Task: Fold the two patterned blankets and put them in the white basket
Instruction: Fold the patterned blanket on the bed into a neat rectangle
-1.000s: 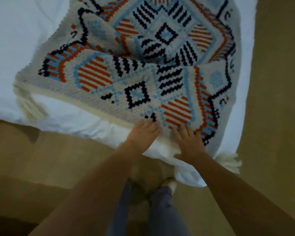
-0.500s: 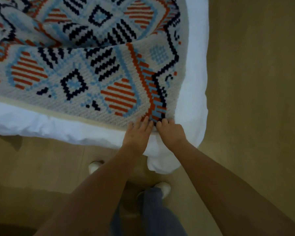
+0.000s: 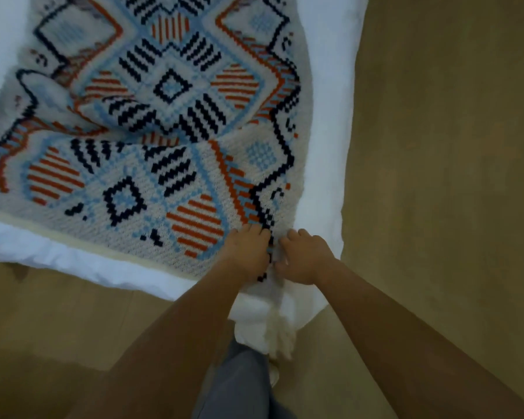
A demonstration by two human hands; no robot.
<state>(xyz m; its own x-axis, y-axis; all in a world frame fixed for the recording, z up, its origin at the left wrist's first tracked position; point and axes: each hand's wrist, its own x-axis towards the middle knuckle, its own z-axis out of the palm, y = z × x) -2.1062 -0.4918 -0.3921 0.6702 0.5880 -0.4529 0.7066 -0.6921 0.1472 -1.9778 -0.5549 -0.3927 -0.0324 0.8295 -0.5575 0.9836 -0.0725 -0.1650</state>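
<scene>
- A view from above, looking down the person's two bare forearms to the near right corner of a white bed (image 3: 325,122).
- The patterned blanket (image 3: 152,182), knitted in cream with navy, orange and pale blue diamonds, lies spread on the bed. It runs out of view at the top and left edges.
- The left hand (image 3: 248,252) and right hand (image 3: 306,258) sit side by side, almost touching, on the blanket's nearest right corner. The fingers of both curl down into the knit, so each appears to grip that corner.
- From the hands, all the rest of the blanket lies ahead and to the left. Its near edge runs left along the bed's edge, and its right edge runs straight away from the person.
- Which edge is longer cannot be told, since the far ends are cut off.
- A raised wrinkle crosses the blanket midway up.
- A cream tassel (image 3: 280,331) hangs from the gripped corner, below the hands and over the bedding.
- Both hands are equally near the corner. A fold probably means carrying this corner away or leftward over the cloth.
- The white basket and a second blanket are not visible.
- Tan floor (image 3: 442,182) surrounds the bed.
</scene>
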